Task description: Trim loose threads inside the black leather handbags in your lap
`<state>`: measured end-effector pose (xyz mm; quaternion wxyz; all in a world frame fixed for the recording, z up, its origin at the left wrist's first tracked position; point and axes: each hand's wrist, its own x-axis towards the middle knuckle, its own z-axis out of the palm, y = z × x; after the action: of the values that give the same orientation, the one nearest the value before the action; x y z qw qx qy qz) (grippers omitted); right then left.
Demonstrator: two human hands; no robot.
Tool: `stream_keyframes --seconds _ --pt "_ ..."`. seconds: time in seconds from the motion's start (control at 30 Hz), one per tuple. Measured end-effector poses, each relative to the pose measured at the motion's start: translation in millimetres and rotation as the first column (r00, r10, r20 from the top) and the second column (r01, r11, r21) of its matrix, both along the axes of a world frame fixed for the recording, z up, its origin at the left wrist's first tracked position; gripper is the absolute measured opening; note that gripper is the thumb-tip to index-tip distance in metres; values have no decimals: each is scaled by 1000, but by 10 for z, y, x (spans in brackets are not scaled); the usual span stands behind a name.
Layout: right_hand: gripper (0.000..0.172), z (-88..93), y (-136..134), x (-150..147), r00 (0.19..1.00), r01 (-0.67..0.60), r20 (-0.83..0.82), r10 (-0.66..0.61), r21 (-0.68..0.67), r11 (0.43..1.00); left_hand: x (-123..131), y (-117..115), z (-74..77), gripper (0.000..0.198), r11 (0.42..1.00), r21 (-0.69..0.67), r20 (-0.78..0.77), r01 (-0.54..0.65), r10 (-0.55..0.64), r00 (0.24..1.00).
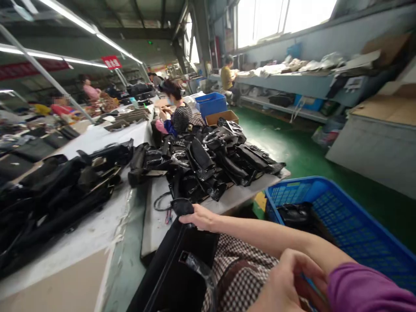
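Note:
My right hand (199,217) reaches across from the right and is closed on the upper end of a black handbag (172,260). The bag lies slanted at the table's near edge, by a brown-and-white checked cloth (242,277). A plastic-wrapped handle (203,271) curves off its side. My left hand (282,284) is close to the camera, its fingers bent against the edge of the purple sleeve (367,286) on my right arm; the fingertips are partly hidden. Past the right hand, a heap of black handbags (201,158) covers the table (156,229).
A blue plastic basket (325,184) with a black bag inside stands at the right. Black pieces (61,186) are piled on the white table to the left. A seated person (180,115) works beyond the heap, near a blue bin (211,104) and a cardboard box (222,118).

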<state>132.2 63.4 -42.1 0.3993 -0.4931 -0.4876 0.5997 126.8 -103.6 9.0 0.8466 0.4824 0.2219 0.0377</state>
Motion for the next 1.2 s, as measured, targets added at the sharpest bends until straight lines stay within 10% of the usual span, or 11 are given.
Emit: stream_keyframes --seconds 0.2,0.47,0.63,0.77,0.87,1.03,1.2 --pt "19 -162 44 -23 1000 5 -20 -4 26 1000 -63 103 -16 43 976 -207 67 66 -53 996" --pt "21 -197 79 23 1000 0 -28 1 40 999 11 50 167 51 989 123 -106 -82 95 990" --pt "20 -216 44 53 998 5 -60 -3 39 999 7 80 -17 50 988 -141 -199 69 -96 975" --pt "22 -255 52 49 994 33 -101 -30 25 999 -35 106 -212 35 965 -227 -65 134 -152 986" --pt "20 -275 52 52 989 36 -142 -30 37 999 -41 131 -248 30 978 -206 169 -36 72 983" --pt "16 -294 49 23 978 15 -210 1 73 997 -100 286 -149 31 971 -227 361 -71 151 920" --pt "15 -303 71 -111 953 -7 -301 40 110 994 9 369 141 28 985 -115 79 -125 134 988"
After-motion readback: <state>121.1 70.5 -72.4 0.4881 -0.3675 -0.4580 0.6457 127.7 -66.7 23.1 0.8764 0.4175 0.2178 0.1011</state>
